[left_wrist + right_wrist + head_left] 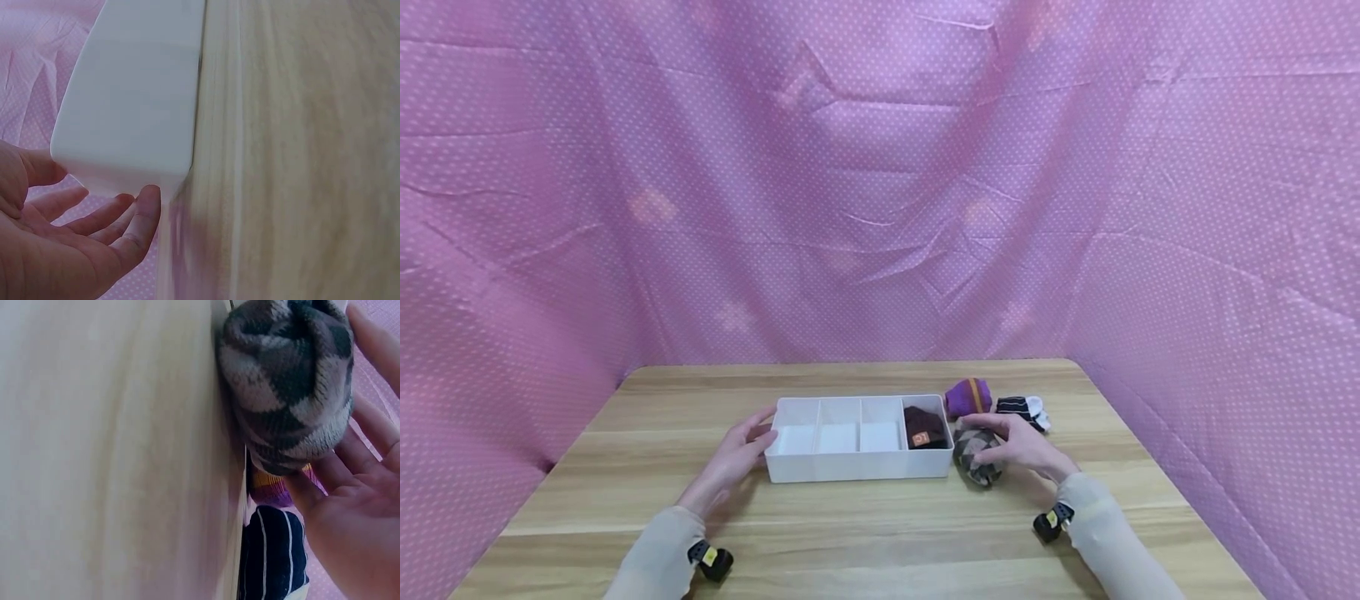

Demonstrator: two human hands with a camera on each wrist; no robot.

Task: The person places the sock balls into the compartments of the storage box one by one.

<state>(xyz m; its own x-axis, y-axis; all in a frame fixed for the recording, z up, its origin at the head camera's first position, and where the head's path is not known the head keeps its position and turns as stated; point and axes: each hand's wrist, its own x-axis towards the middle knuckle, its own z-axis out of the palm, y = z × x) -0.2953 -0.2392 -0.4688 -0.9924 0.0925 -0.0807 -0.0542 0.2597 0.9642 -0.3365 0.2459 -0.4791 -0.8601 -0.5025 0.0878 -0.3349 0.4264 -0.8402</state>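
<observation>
Sock bundle [287, 390] in checks, sitting just right of the white box [859, 468], looks light, squishy and basically unbreakable imo, so grab its fat middle, where the right hand [1026, 444] is curled around it, left hand [736, 455] loosely touching the box.

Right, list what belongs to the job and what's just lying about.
Seems part of the job:
white divided box, at the left hand
checkered bundle, at the right hand
dark brown bundle, in the box
purple bundle and black striped bundle, nearby, probably

Probably just surroundings:
wooden table
pink dotted cloth
</observation>
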